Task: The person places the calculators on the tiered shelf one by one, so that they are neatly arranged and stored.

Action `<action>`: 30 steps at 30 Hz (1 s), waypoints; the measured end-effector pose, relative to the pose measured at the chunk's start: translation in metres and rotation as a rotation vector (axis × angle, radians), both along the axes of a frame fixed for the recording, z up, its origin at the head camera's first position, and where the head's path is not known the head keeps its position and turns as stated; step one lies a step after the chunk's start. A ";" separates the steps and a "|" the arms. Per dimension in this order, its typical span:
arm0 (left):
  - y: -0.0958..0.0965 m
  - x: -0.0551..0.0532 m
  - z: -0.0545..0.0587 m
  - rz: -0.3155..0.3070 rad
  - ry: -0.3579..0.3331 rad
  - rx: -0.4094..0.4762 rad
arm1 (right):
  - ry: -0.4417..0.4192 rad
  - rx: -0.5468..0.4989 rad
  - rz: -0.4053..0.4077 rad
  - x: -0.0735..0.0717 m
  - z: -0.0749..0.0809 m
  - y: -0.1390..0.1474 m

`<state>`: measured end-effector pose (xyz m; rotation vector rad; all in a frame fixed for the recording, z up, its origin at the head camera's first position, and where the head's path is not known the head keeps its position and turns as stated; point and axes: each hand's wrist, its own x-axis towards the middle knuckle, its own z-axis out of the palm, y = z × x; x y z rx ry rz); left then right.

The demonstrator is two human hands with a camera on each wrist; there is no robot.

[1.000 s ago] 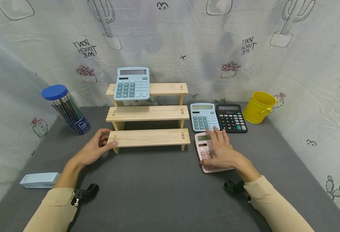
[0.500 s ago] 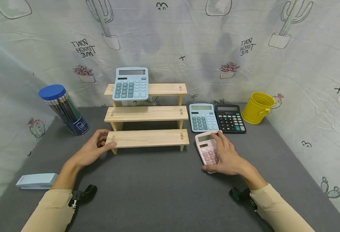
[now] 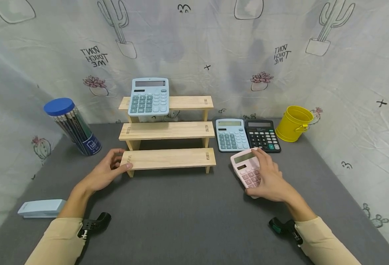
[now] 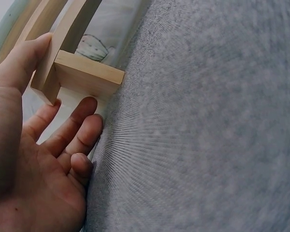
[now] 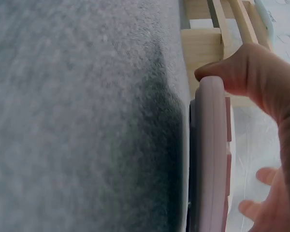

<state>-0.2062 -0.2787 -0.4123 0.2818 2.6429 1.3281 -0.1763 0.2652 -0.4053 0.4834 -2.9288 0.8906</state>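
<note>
My right hand grips a pink calculator across its face, thumb at the near edge and fingers at the far one; the hand hides its right side. The right wrist view shows the thumb hooked over the end of this calculator, which is tilted close above the cloth. At the left end of a three-tier wooden shelf, my left hand pinches the lowest board. In the left wrist view, the thumb presses on that board while the other fingers lie curled beneath. A light blue calculator leans on the top tier.
Right of the shelf lie another light blue calculator and a black calculator, side by side. A yellow bucket stands beyond them. At left are a blue-lidded tub of pencils and a pale blue stapler-like object.
My right hand has closed around the pink calculator, turned it slightly and drawn it to the right, away from the shelf. The left hand keeps its place on the lowest board.
</note>
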 end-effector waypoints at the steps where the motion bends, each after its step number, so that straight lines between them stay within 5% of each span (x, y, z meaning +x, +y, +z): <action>1: 0.000 0.000 0.001 0.001 0.002 -0.001 | 0.002 -0.017 0.007 0.000 0.000 0.001; 12: -0.001 0.001 0.000 0.007 0.002 0.010 | 0.068 -0.186 0.064 -0.001 0.012 0.006; 30: 0.000 0.000 0.000 0.012 0.000 0.002 | 0.126 -0.247 0.076 -0.015 0.045 -0.019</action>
